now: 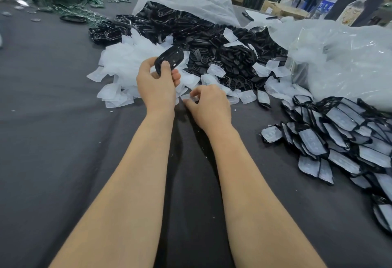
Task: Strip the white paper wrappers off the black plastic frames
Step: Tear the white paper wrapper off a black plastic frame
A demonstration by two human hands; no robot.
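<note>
Left hand (157, 84): curled round a bare black oval plastic frame (168, 58), raised just past the knuckles.
Right hand (209, 106): low, just beside the left, pinching a loose white paper wrapper (190, 97).
Doing it well: drop wrapper on white heap (127, 60) beyond left hand, keep frame clear, then reach right for wrapped stack (339, 138).

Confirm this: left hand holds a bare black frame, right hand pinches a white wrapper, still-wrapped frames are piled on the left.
Wrong side: the head view shows the still-wrapped frames piled on the right. The left hand does hold a bare black frame, and the right hand pinches a white wrapper.
</note>
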